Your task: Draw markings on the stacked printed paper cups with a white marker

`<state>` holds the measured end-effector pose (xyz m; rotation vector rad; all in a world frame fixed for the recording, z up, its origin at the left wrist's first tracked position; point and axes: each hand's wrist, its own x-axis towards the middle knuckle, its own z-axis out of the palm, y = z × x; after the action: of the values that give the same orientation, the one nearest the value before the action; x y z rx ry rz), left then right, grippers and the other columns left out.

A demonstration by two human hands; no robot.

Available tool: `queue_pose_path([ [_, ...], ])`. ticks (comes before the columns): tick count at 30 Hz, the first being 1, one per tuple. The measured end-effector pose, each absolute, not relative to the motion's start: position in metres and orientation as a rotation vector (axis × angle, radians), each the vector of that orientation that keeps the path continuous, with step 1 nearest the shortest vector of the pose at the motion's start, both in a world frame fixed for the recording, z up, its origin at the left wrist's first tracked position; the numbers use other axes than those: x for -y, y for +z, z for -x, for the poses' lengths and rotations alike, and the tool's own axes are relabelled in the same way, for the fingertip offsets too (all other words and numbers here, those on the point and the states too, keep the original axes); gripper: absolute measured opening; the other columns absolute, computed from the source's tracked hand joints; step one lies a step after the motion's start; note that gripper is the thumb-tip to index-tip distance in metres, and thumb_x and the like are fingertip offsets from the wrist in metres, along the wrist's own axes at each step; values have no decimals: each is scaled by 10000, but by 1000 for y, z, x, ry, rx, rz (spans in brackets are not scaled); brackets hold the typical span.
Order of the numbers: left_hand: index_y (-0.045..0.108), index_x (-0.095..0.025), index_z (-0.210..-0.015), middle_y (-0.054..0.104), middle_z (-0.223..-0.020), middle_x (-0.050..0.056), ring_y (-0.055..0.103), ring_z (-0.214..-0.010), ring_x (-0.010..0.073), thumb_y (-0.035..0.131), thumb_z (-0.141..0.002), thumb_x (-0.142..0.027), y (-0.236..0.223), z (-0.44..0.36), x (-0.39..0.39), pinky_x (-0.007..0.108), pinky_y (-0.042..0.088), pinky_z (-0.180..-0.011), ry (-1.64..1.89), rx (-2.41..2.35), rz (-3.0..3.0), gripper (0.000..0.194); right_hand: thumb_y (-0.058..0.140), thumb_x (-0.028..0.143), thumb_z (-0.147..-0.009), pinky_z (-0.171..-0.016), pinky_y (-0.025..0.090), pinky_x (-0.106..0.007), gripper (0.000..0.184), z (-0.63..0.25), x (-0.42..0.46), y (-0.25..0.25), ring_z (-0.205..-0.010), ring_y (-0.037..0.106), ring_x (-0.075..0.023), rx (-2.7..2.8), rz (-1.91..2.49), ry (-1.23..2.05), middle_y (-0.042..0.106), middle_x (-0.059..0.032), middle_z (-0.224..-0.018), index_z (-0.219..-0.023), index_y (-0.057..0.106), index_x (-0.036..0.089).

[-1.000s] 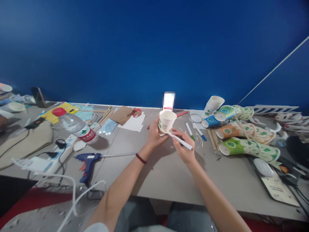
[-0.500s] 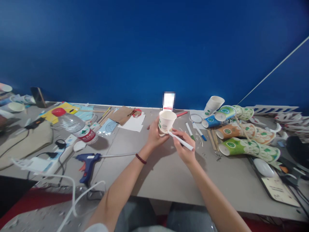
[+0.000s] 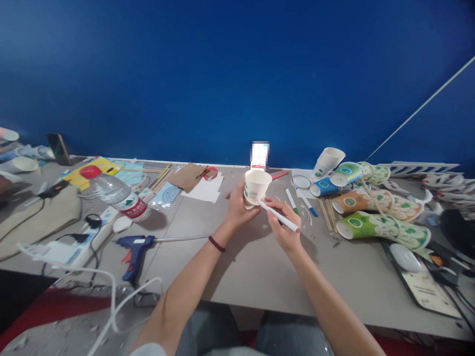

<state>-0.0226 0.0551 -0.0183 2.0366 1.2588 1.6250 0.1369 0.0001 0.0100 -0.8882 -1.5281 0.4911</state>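
Blue wall [image 3: 237, 79] fills the background behind a cluttered grey table [image 3: 252, 277]. One paper cup [image 3: 257, 185] is in the left hand [image 3: 238, 208] near the table's middle, its mouth upward; that hand curls around it, some fingers hidden by the cup. The right hand [image 3: 285, 230] is closed on a white pen [image 3: 282, 218], whose tip meets the cup's lower side — whether touching, I cannot tell. Behind the cup, a small screen [image 3: 260, 154] is blurred into blocks, its foot hidden. Farther left lies a glue gun [image 3: 136, 252]; at the right edge, a dark object [image 3: 458, 227] is cut off — hard to identify.
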Motion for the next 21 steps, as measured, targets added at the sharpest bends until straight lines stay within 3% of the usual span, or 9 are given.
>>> queue_pose_path([
  [21, 330, -304, -1433, 599, -1245, 122, 575, -1164, 359, 755, -663, -358, -16, 23, -54, 546, 458, -942, 1603, -1265, -2042, 880, 593, 332, -899, -806, 605, -391, 132, -138, 0, 11, -1029, 724, -296, 1478, 935, 471, 742, -56, -773, -939, 665, 228],
])
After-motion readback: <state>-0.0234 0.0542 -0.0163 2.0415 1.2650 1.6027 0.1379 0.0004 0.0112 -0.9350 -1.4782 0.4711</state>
